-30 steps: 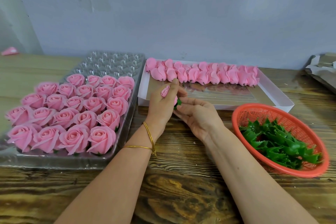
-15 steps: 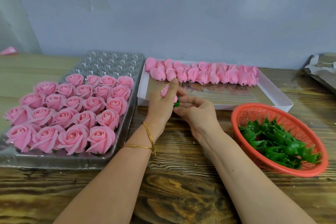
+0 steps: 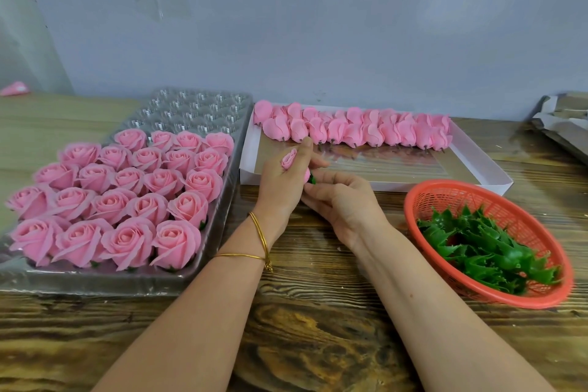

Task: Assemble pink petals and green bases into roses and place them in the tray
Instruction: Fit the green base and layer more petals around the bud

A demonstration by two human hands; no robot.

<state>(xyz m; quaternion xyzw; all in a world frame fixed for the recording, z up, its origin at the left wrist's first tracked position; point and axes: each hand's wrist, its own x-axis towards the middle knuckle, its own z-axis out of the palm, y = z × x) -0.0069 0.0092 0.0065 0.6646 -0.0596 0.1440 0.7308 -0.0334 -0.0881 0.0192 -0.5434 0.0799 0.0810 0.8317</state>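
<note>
Left hand (image 3: 277, 187): bud (image 3: 289, 160); right hand (image 3: 345, 204): base (image 3: 312, 180)

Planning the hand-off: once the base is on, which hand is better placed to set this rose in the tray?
Left, probably. The left hand grips the pink bud and is next to the tray; the right hand only pinches the green base.

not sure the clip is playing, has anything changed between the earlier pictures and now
Nothing visibly moved. The left hand grips the pink rolled petal bud and the right hand pinches the green plastic base at its bottom, as before. The clear plastic tray of finished pink roses, the white cardboard box of buds and the red mesh basket of green bases lie where they were.
</note>
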